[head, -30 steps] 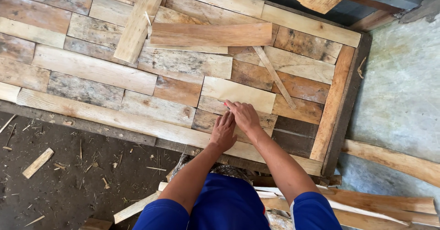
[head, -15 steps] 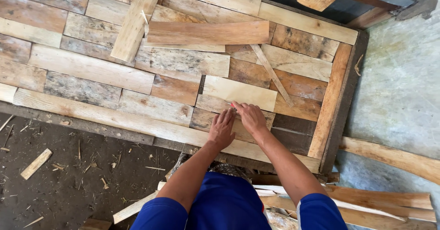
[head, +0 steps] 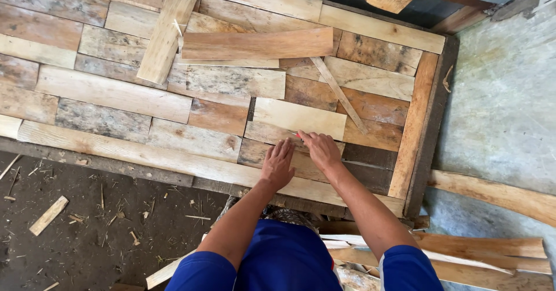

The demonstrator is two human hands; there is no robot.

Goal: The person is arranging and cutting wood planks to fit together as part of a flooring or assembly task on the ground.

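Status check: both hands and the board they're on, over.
Left hand flat, palm down on a pale board. Right hand beside it, holding a small red marker at the board's edge. Loose thin strip lies diagonally just beyond, not touching either hand.

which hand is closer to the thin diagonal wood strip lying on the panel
Right. The right hand lies just below-left of the thin diagonal wood strip; the left hand rests farther left and lower.

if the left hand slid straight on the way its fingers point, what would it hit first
The left hand lies flat, fingers pointing up the panel. Straight on, it would probably first meet the edge of the pale short board lying just beyond the fingertips; whether that board stands proud of the surface is hard to tell.
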